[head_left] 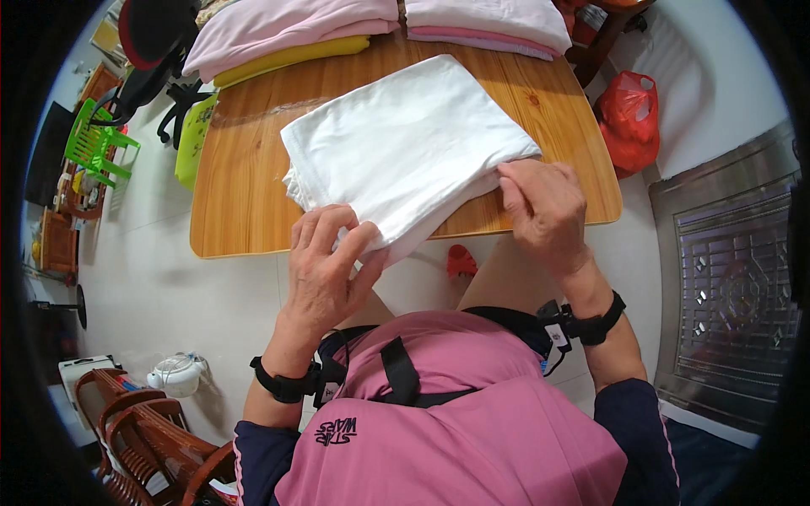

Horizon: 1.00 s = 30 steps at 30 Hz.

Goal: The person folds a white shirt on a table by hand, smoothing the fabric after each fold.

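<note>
A white cloth garment [405, 135], folded into a rough rectangle, lies at a slant on the wooden table [245, 185]. Its near corner hangs a little over the table's front edge. My left hand [325, 261] grips that near corner, fingers bent over the fabric and thumb beneath. At the cloth's right corner, my right hand [544, 207] pinches the edge between thumb and fingers. Layers show along the near side between both hands, and bunched folds stick out at the left corner. What kind of garment it is cannot be made out.
Folded stacks stand at the table's far side: pink over yellow cloth [291, 55] on the left, white over pink [489, 34] on the right. A red plastic bag [629, 122] sits beyond the right edge. Wooden chairs [152, 430] and a green chair [94, 143] are leftward.
</note>
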Available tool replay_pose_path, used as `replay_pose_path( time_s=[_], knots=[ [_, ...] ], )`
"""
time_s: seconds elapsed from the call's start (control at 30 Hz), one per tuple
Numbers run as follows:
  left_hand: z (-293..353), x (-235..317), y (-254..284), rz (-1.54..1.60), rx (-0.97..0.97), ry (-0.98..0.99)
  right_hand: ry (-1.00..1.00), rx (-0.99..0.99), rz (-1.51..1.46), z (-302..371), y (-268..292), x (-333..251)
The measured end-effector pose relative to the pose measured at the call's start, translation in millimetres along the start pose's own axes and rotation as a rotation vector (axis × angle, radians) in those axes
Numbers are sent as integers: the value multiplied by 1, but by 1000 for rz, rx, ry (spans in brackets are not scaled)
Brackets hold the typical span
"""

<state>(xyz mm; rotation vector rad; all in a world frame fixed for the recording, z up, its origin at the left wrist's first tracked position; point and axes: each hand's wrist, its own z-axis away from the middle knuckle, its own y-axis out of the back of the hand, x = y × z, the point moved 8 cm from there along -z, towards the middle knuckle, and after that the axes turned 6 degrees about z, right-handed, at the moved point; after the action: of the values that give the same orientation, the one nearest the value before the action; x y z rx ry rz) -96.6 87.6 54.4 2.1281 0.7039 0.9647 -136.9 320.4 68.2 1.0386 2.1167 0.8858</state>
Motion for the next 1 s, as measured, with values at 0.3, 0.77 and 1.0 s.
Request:
replay_pose_path(
  time_s=[0.3,0.77,1.0],
  knots=[
    [1,-6,1,43,37,-39,252,-272,82,5,-42,-52],
    [-2,-2,4,13,53,-35,-140,-324,337,6,-18,52],
    [-3,-16,7,175,130,117,214,-25,-113,12,8,-40]
  ],
)
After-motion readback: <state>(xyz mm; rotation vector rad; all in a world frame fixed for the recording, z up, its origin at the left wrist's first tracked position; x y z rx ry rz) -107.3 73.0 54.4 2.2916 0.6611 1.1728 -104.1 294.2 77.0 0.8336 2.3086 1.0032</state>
